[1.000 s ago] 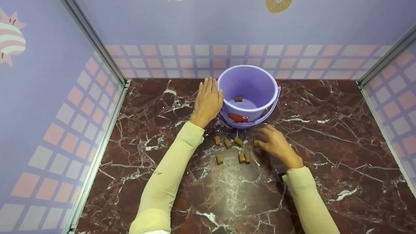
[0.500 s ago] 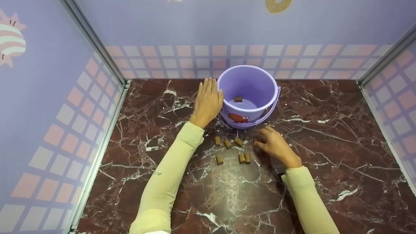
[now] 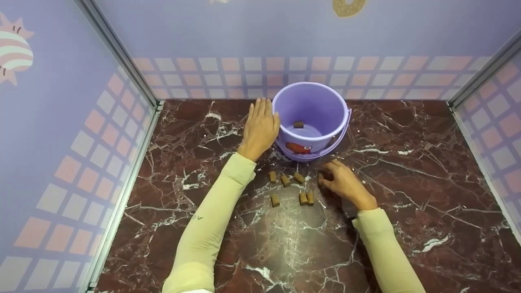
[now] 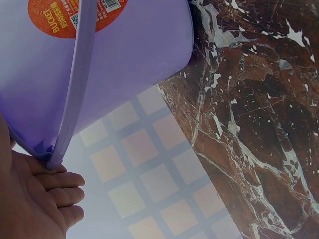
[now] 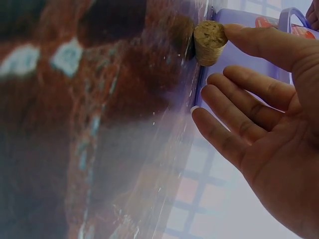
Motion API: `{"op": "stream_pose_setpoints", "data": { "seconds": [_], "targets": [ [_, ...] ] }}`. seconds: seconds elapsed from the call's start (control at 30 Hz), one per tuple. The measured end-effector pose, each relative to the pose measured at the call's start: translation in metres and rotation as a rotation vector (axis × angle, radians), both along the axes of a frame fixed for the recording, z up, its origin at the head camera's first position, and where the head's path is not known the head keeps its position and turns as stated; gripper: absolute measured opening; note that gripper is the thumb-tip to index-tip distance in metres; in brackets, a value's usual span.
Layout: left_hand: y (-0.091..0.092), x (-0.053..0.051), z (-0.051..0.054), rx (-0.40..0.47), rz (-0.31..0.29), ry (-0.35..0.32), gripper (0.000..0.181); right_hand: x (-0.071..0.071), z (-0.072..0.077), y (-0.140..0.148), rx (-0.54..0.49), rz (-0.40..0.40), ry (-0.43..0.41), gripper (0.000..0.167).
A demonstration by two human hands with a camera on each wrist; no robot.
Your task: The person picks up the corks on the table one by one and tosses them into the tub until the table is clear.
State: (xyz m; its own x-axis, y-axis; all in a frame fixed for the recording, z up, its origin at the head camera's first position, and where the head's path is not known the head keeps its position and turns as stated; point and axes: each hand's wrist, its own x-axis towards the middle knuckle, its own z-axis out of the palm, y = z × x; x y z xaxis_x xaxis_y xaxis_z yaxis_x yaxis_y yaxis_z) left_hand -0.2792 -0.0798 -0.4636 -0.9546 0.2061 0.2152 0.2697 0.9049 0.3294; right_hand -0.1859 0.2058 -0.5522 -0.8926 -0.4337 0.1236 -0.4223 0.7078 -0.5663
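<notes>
The left hand (image 3: 260,130) lies flat with extended fingers against the left side of the purple bucket (image 3: 305,143); in the left wrist view its fingers (image 4: 67,196) are beside the rim and handle joint. In front of the bucket, the right hand (image 3: 345,182) is low over the table. The right wrist view shows its thumb (image 5: 264,42) touching an upright cork (image 5: 209,45), with the other fingers apart from it. One cork (image 3: 298,124) lies inside the bucket. Several more corks lie on the table, among them a cork (image 3: 272,177) and a nearer cork (image 3: 275,200).
A dark red marbled table (image 3: 187,252) carries everything. Behind it stands a lilac back wall (image 3: 228,32) with pink and white squares, and a similar wall (image 3: 49,134) rises at the left. The bucket's handle (image 3: 341,136) hangs at its front right.
The right hand's fingers have shifted very slightly by the cork. The left hand, the bucket and the other corks have stayed put.
</notes>
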Motion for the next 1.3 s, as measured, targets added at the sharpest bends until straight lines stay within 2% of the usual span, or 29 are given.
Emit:
{"op": "stream_pose_setpoints", "data": {
  "seconds": [0.33,0.73,1.07,1.3],
  "targets": [
    [-0.0002,0.0008,-0.0002,0.012,0.004,0.017,0.061,0.0009,-0.0046,-0.0007,0.014,0.050,0.038,0.038],
    [0.0000,0.0005,-0.0009,0.004,0.006,0.010,0.061,0.0014,-0.0077,-0.0019,0.015,0.070,0.059,0.036],
    [0.0005,0.0003,0.0013,-0.003,0.004,-0.011,0.062,0.0007,-0.0073,-0.0016,0.026,0.060,0.060,0.036],
    [0.0002,0.0002,0.0009,-0.011,0.002,-0.002,0.061,0.0011,-0.0075,-0.0008,0.019,0.054,0.048,0.037]
  ]
}}
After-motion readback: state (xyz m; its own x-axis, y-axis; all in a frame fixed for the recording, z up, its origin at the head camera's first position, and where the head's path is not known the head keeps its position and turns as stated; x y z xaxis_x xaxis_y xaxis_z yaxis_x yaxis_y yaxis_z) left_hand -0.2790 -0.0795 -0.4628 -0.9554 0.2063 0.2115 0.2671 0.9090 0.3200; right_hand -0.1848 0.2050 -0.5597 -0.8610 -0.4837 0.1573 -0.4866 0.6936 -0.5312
